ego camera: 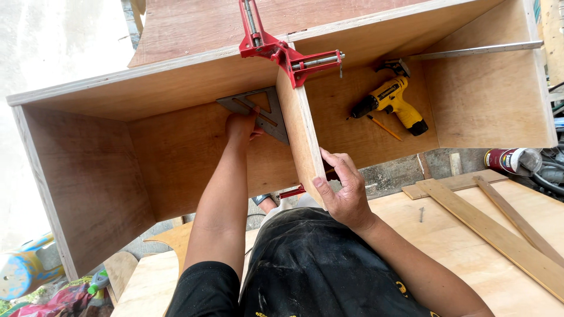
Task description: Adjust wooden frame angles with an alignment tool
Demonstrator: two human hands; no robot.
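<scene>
Outdoor plywood workbench (470, 246), concrete ground beyond. Left hand (241, 126) fingers curled, pressing grey metal square (258, 111) into corner against upright divider panel (301, 138) inside open plywood cabinet (176, 152). Right hand (343, 191) fingers wrapped on divider's near edge, thumb on its face. Red corner clamp (276, 50) gripping divider at cabinet's far edge. Yellow drill (392, 104) and pencil (385, 127) lying in right compartment. Loose wood strips (499, 232) on bench at right.

A pale plywood bench (458, 246) carries two long wooden slats (493, 232) lying side by side and a small screw (421, 214).
</scene>
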